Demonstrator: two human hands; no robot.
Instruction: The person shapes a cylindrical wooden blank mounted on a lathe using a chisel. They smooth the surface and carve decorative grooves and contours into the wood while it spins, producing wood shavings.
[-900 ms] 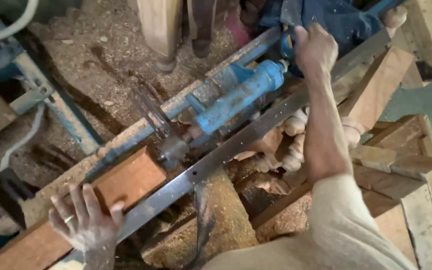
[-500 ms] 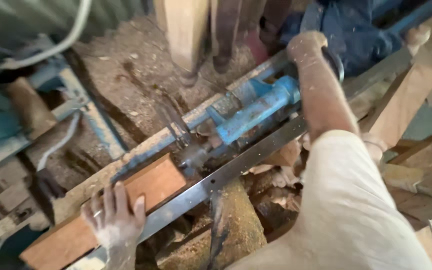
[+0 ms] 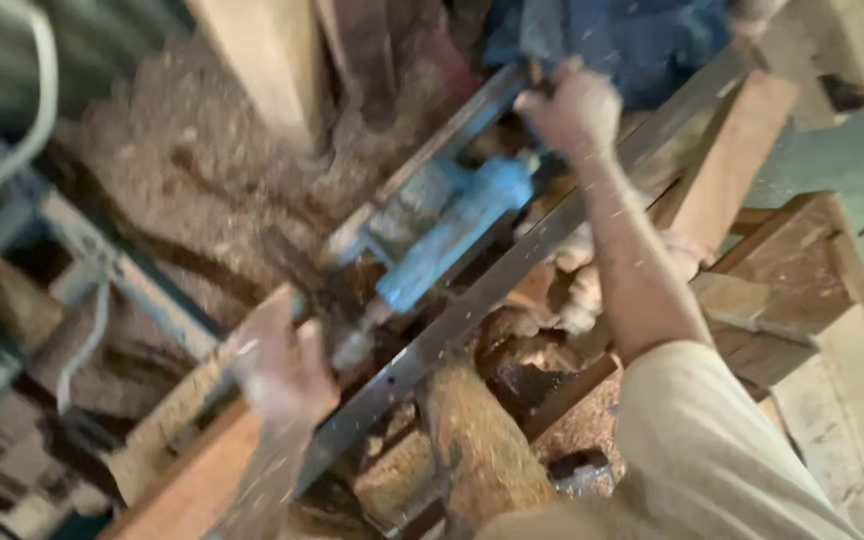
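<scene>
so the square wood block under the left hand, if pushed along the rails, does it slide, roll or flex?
The wood block looks thick and square-edged, so probably stiff, and it should slide rather than roll. It seems fairly heavy for its size, being solid timber. The left hand rests on its end by the metal rail; sawdust there may let it slip a little. Blur hides finer detail.

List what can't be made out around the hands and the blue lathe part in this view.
- Left hand, head view: motion blur hides the fingers and whether they grip the wooden block.
- Right hand: its back covers whatever it holds.
- Blue tailstock: blur hides its tip.
- Block's lower end: cut off by the frame edge.
</scene>
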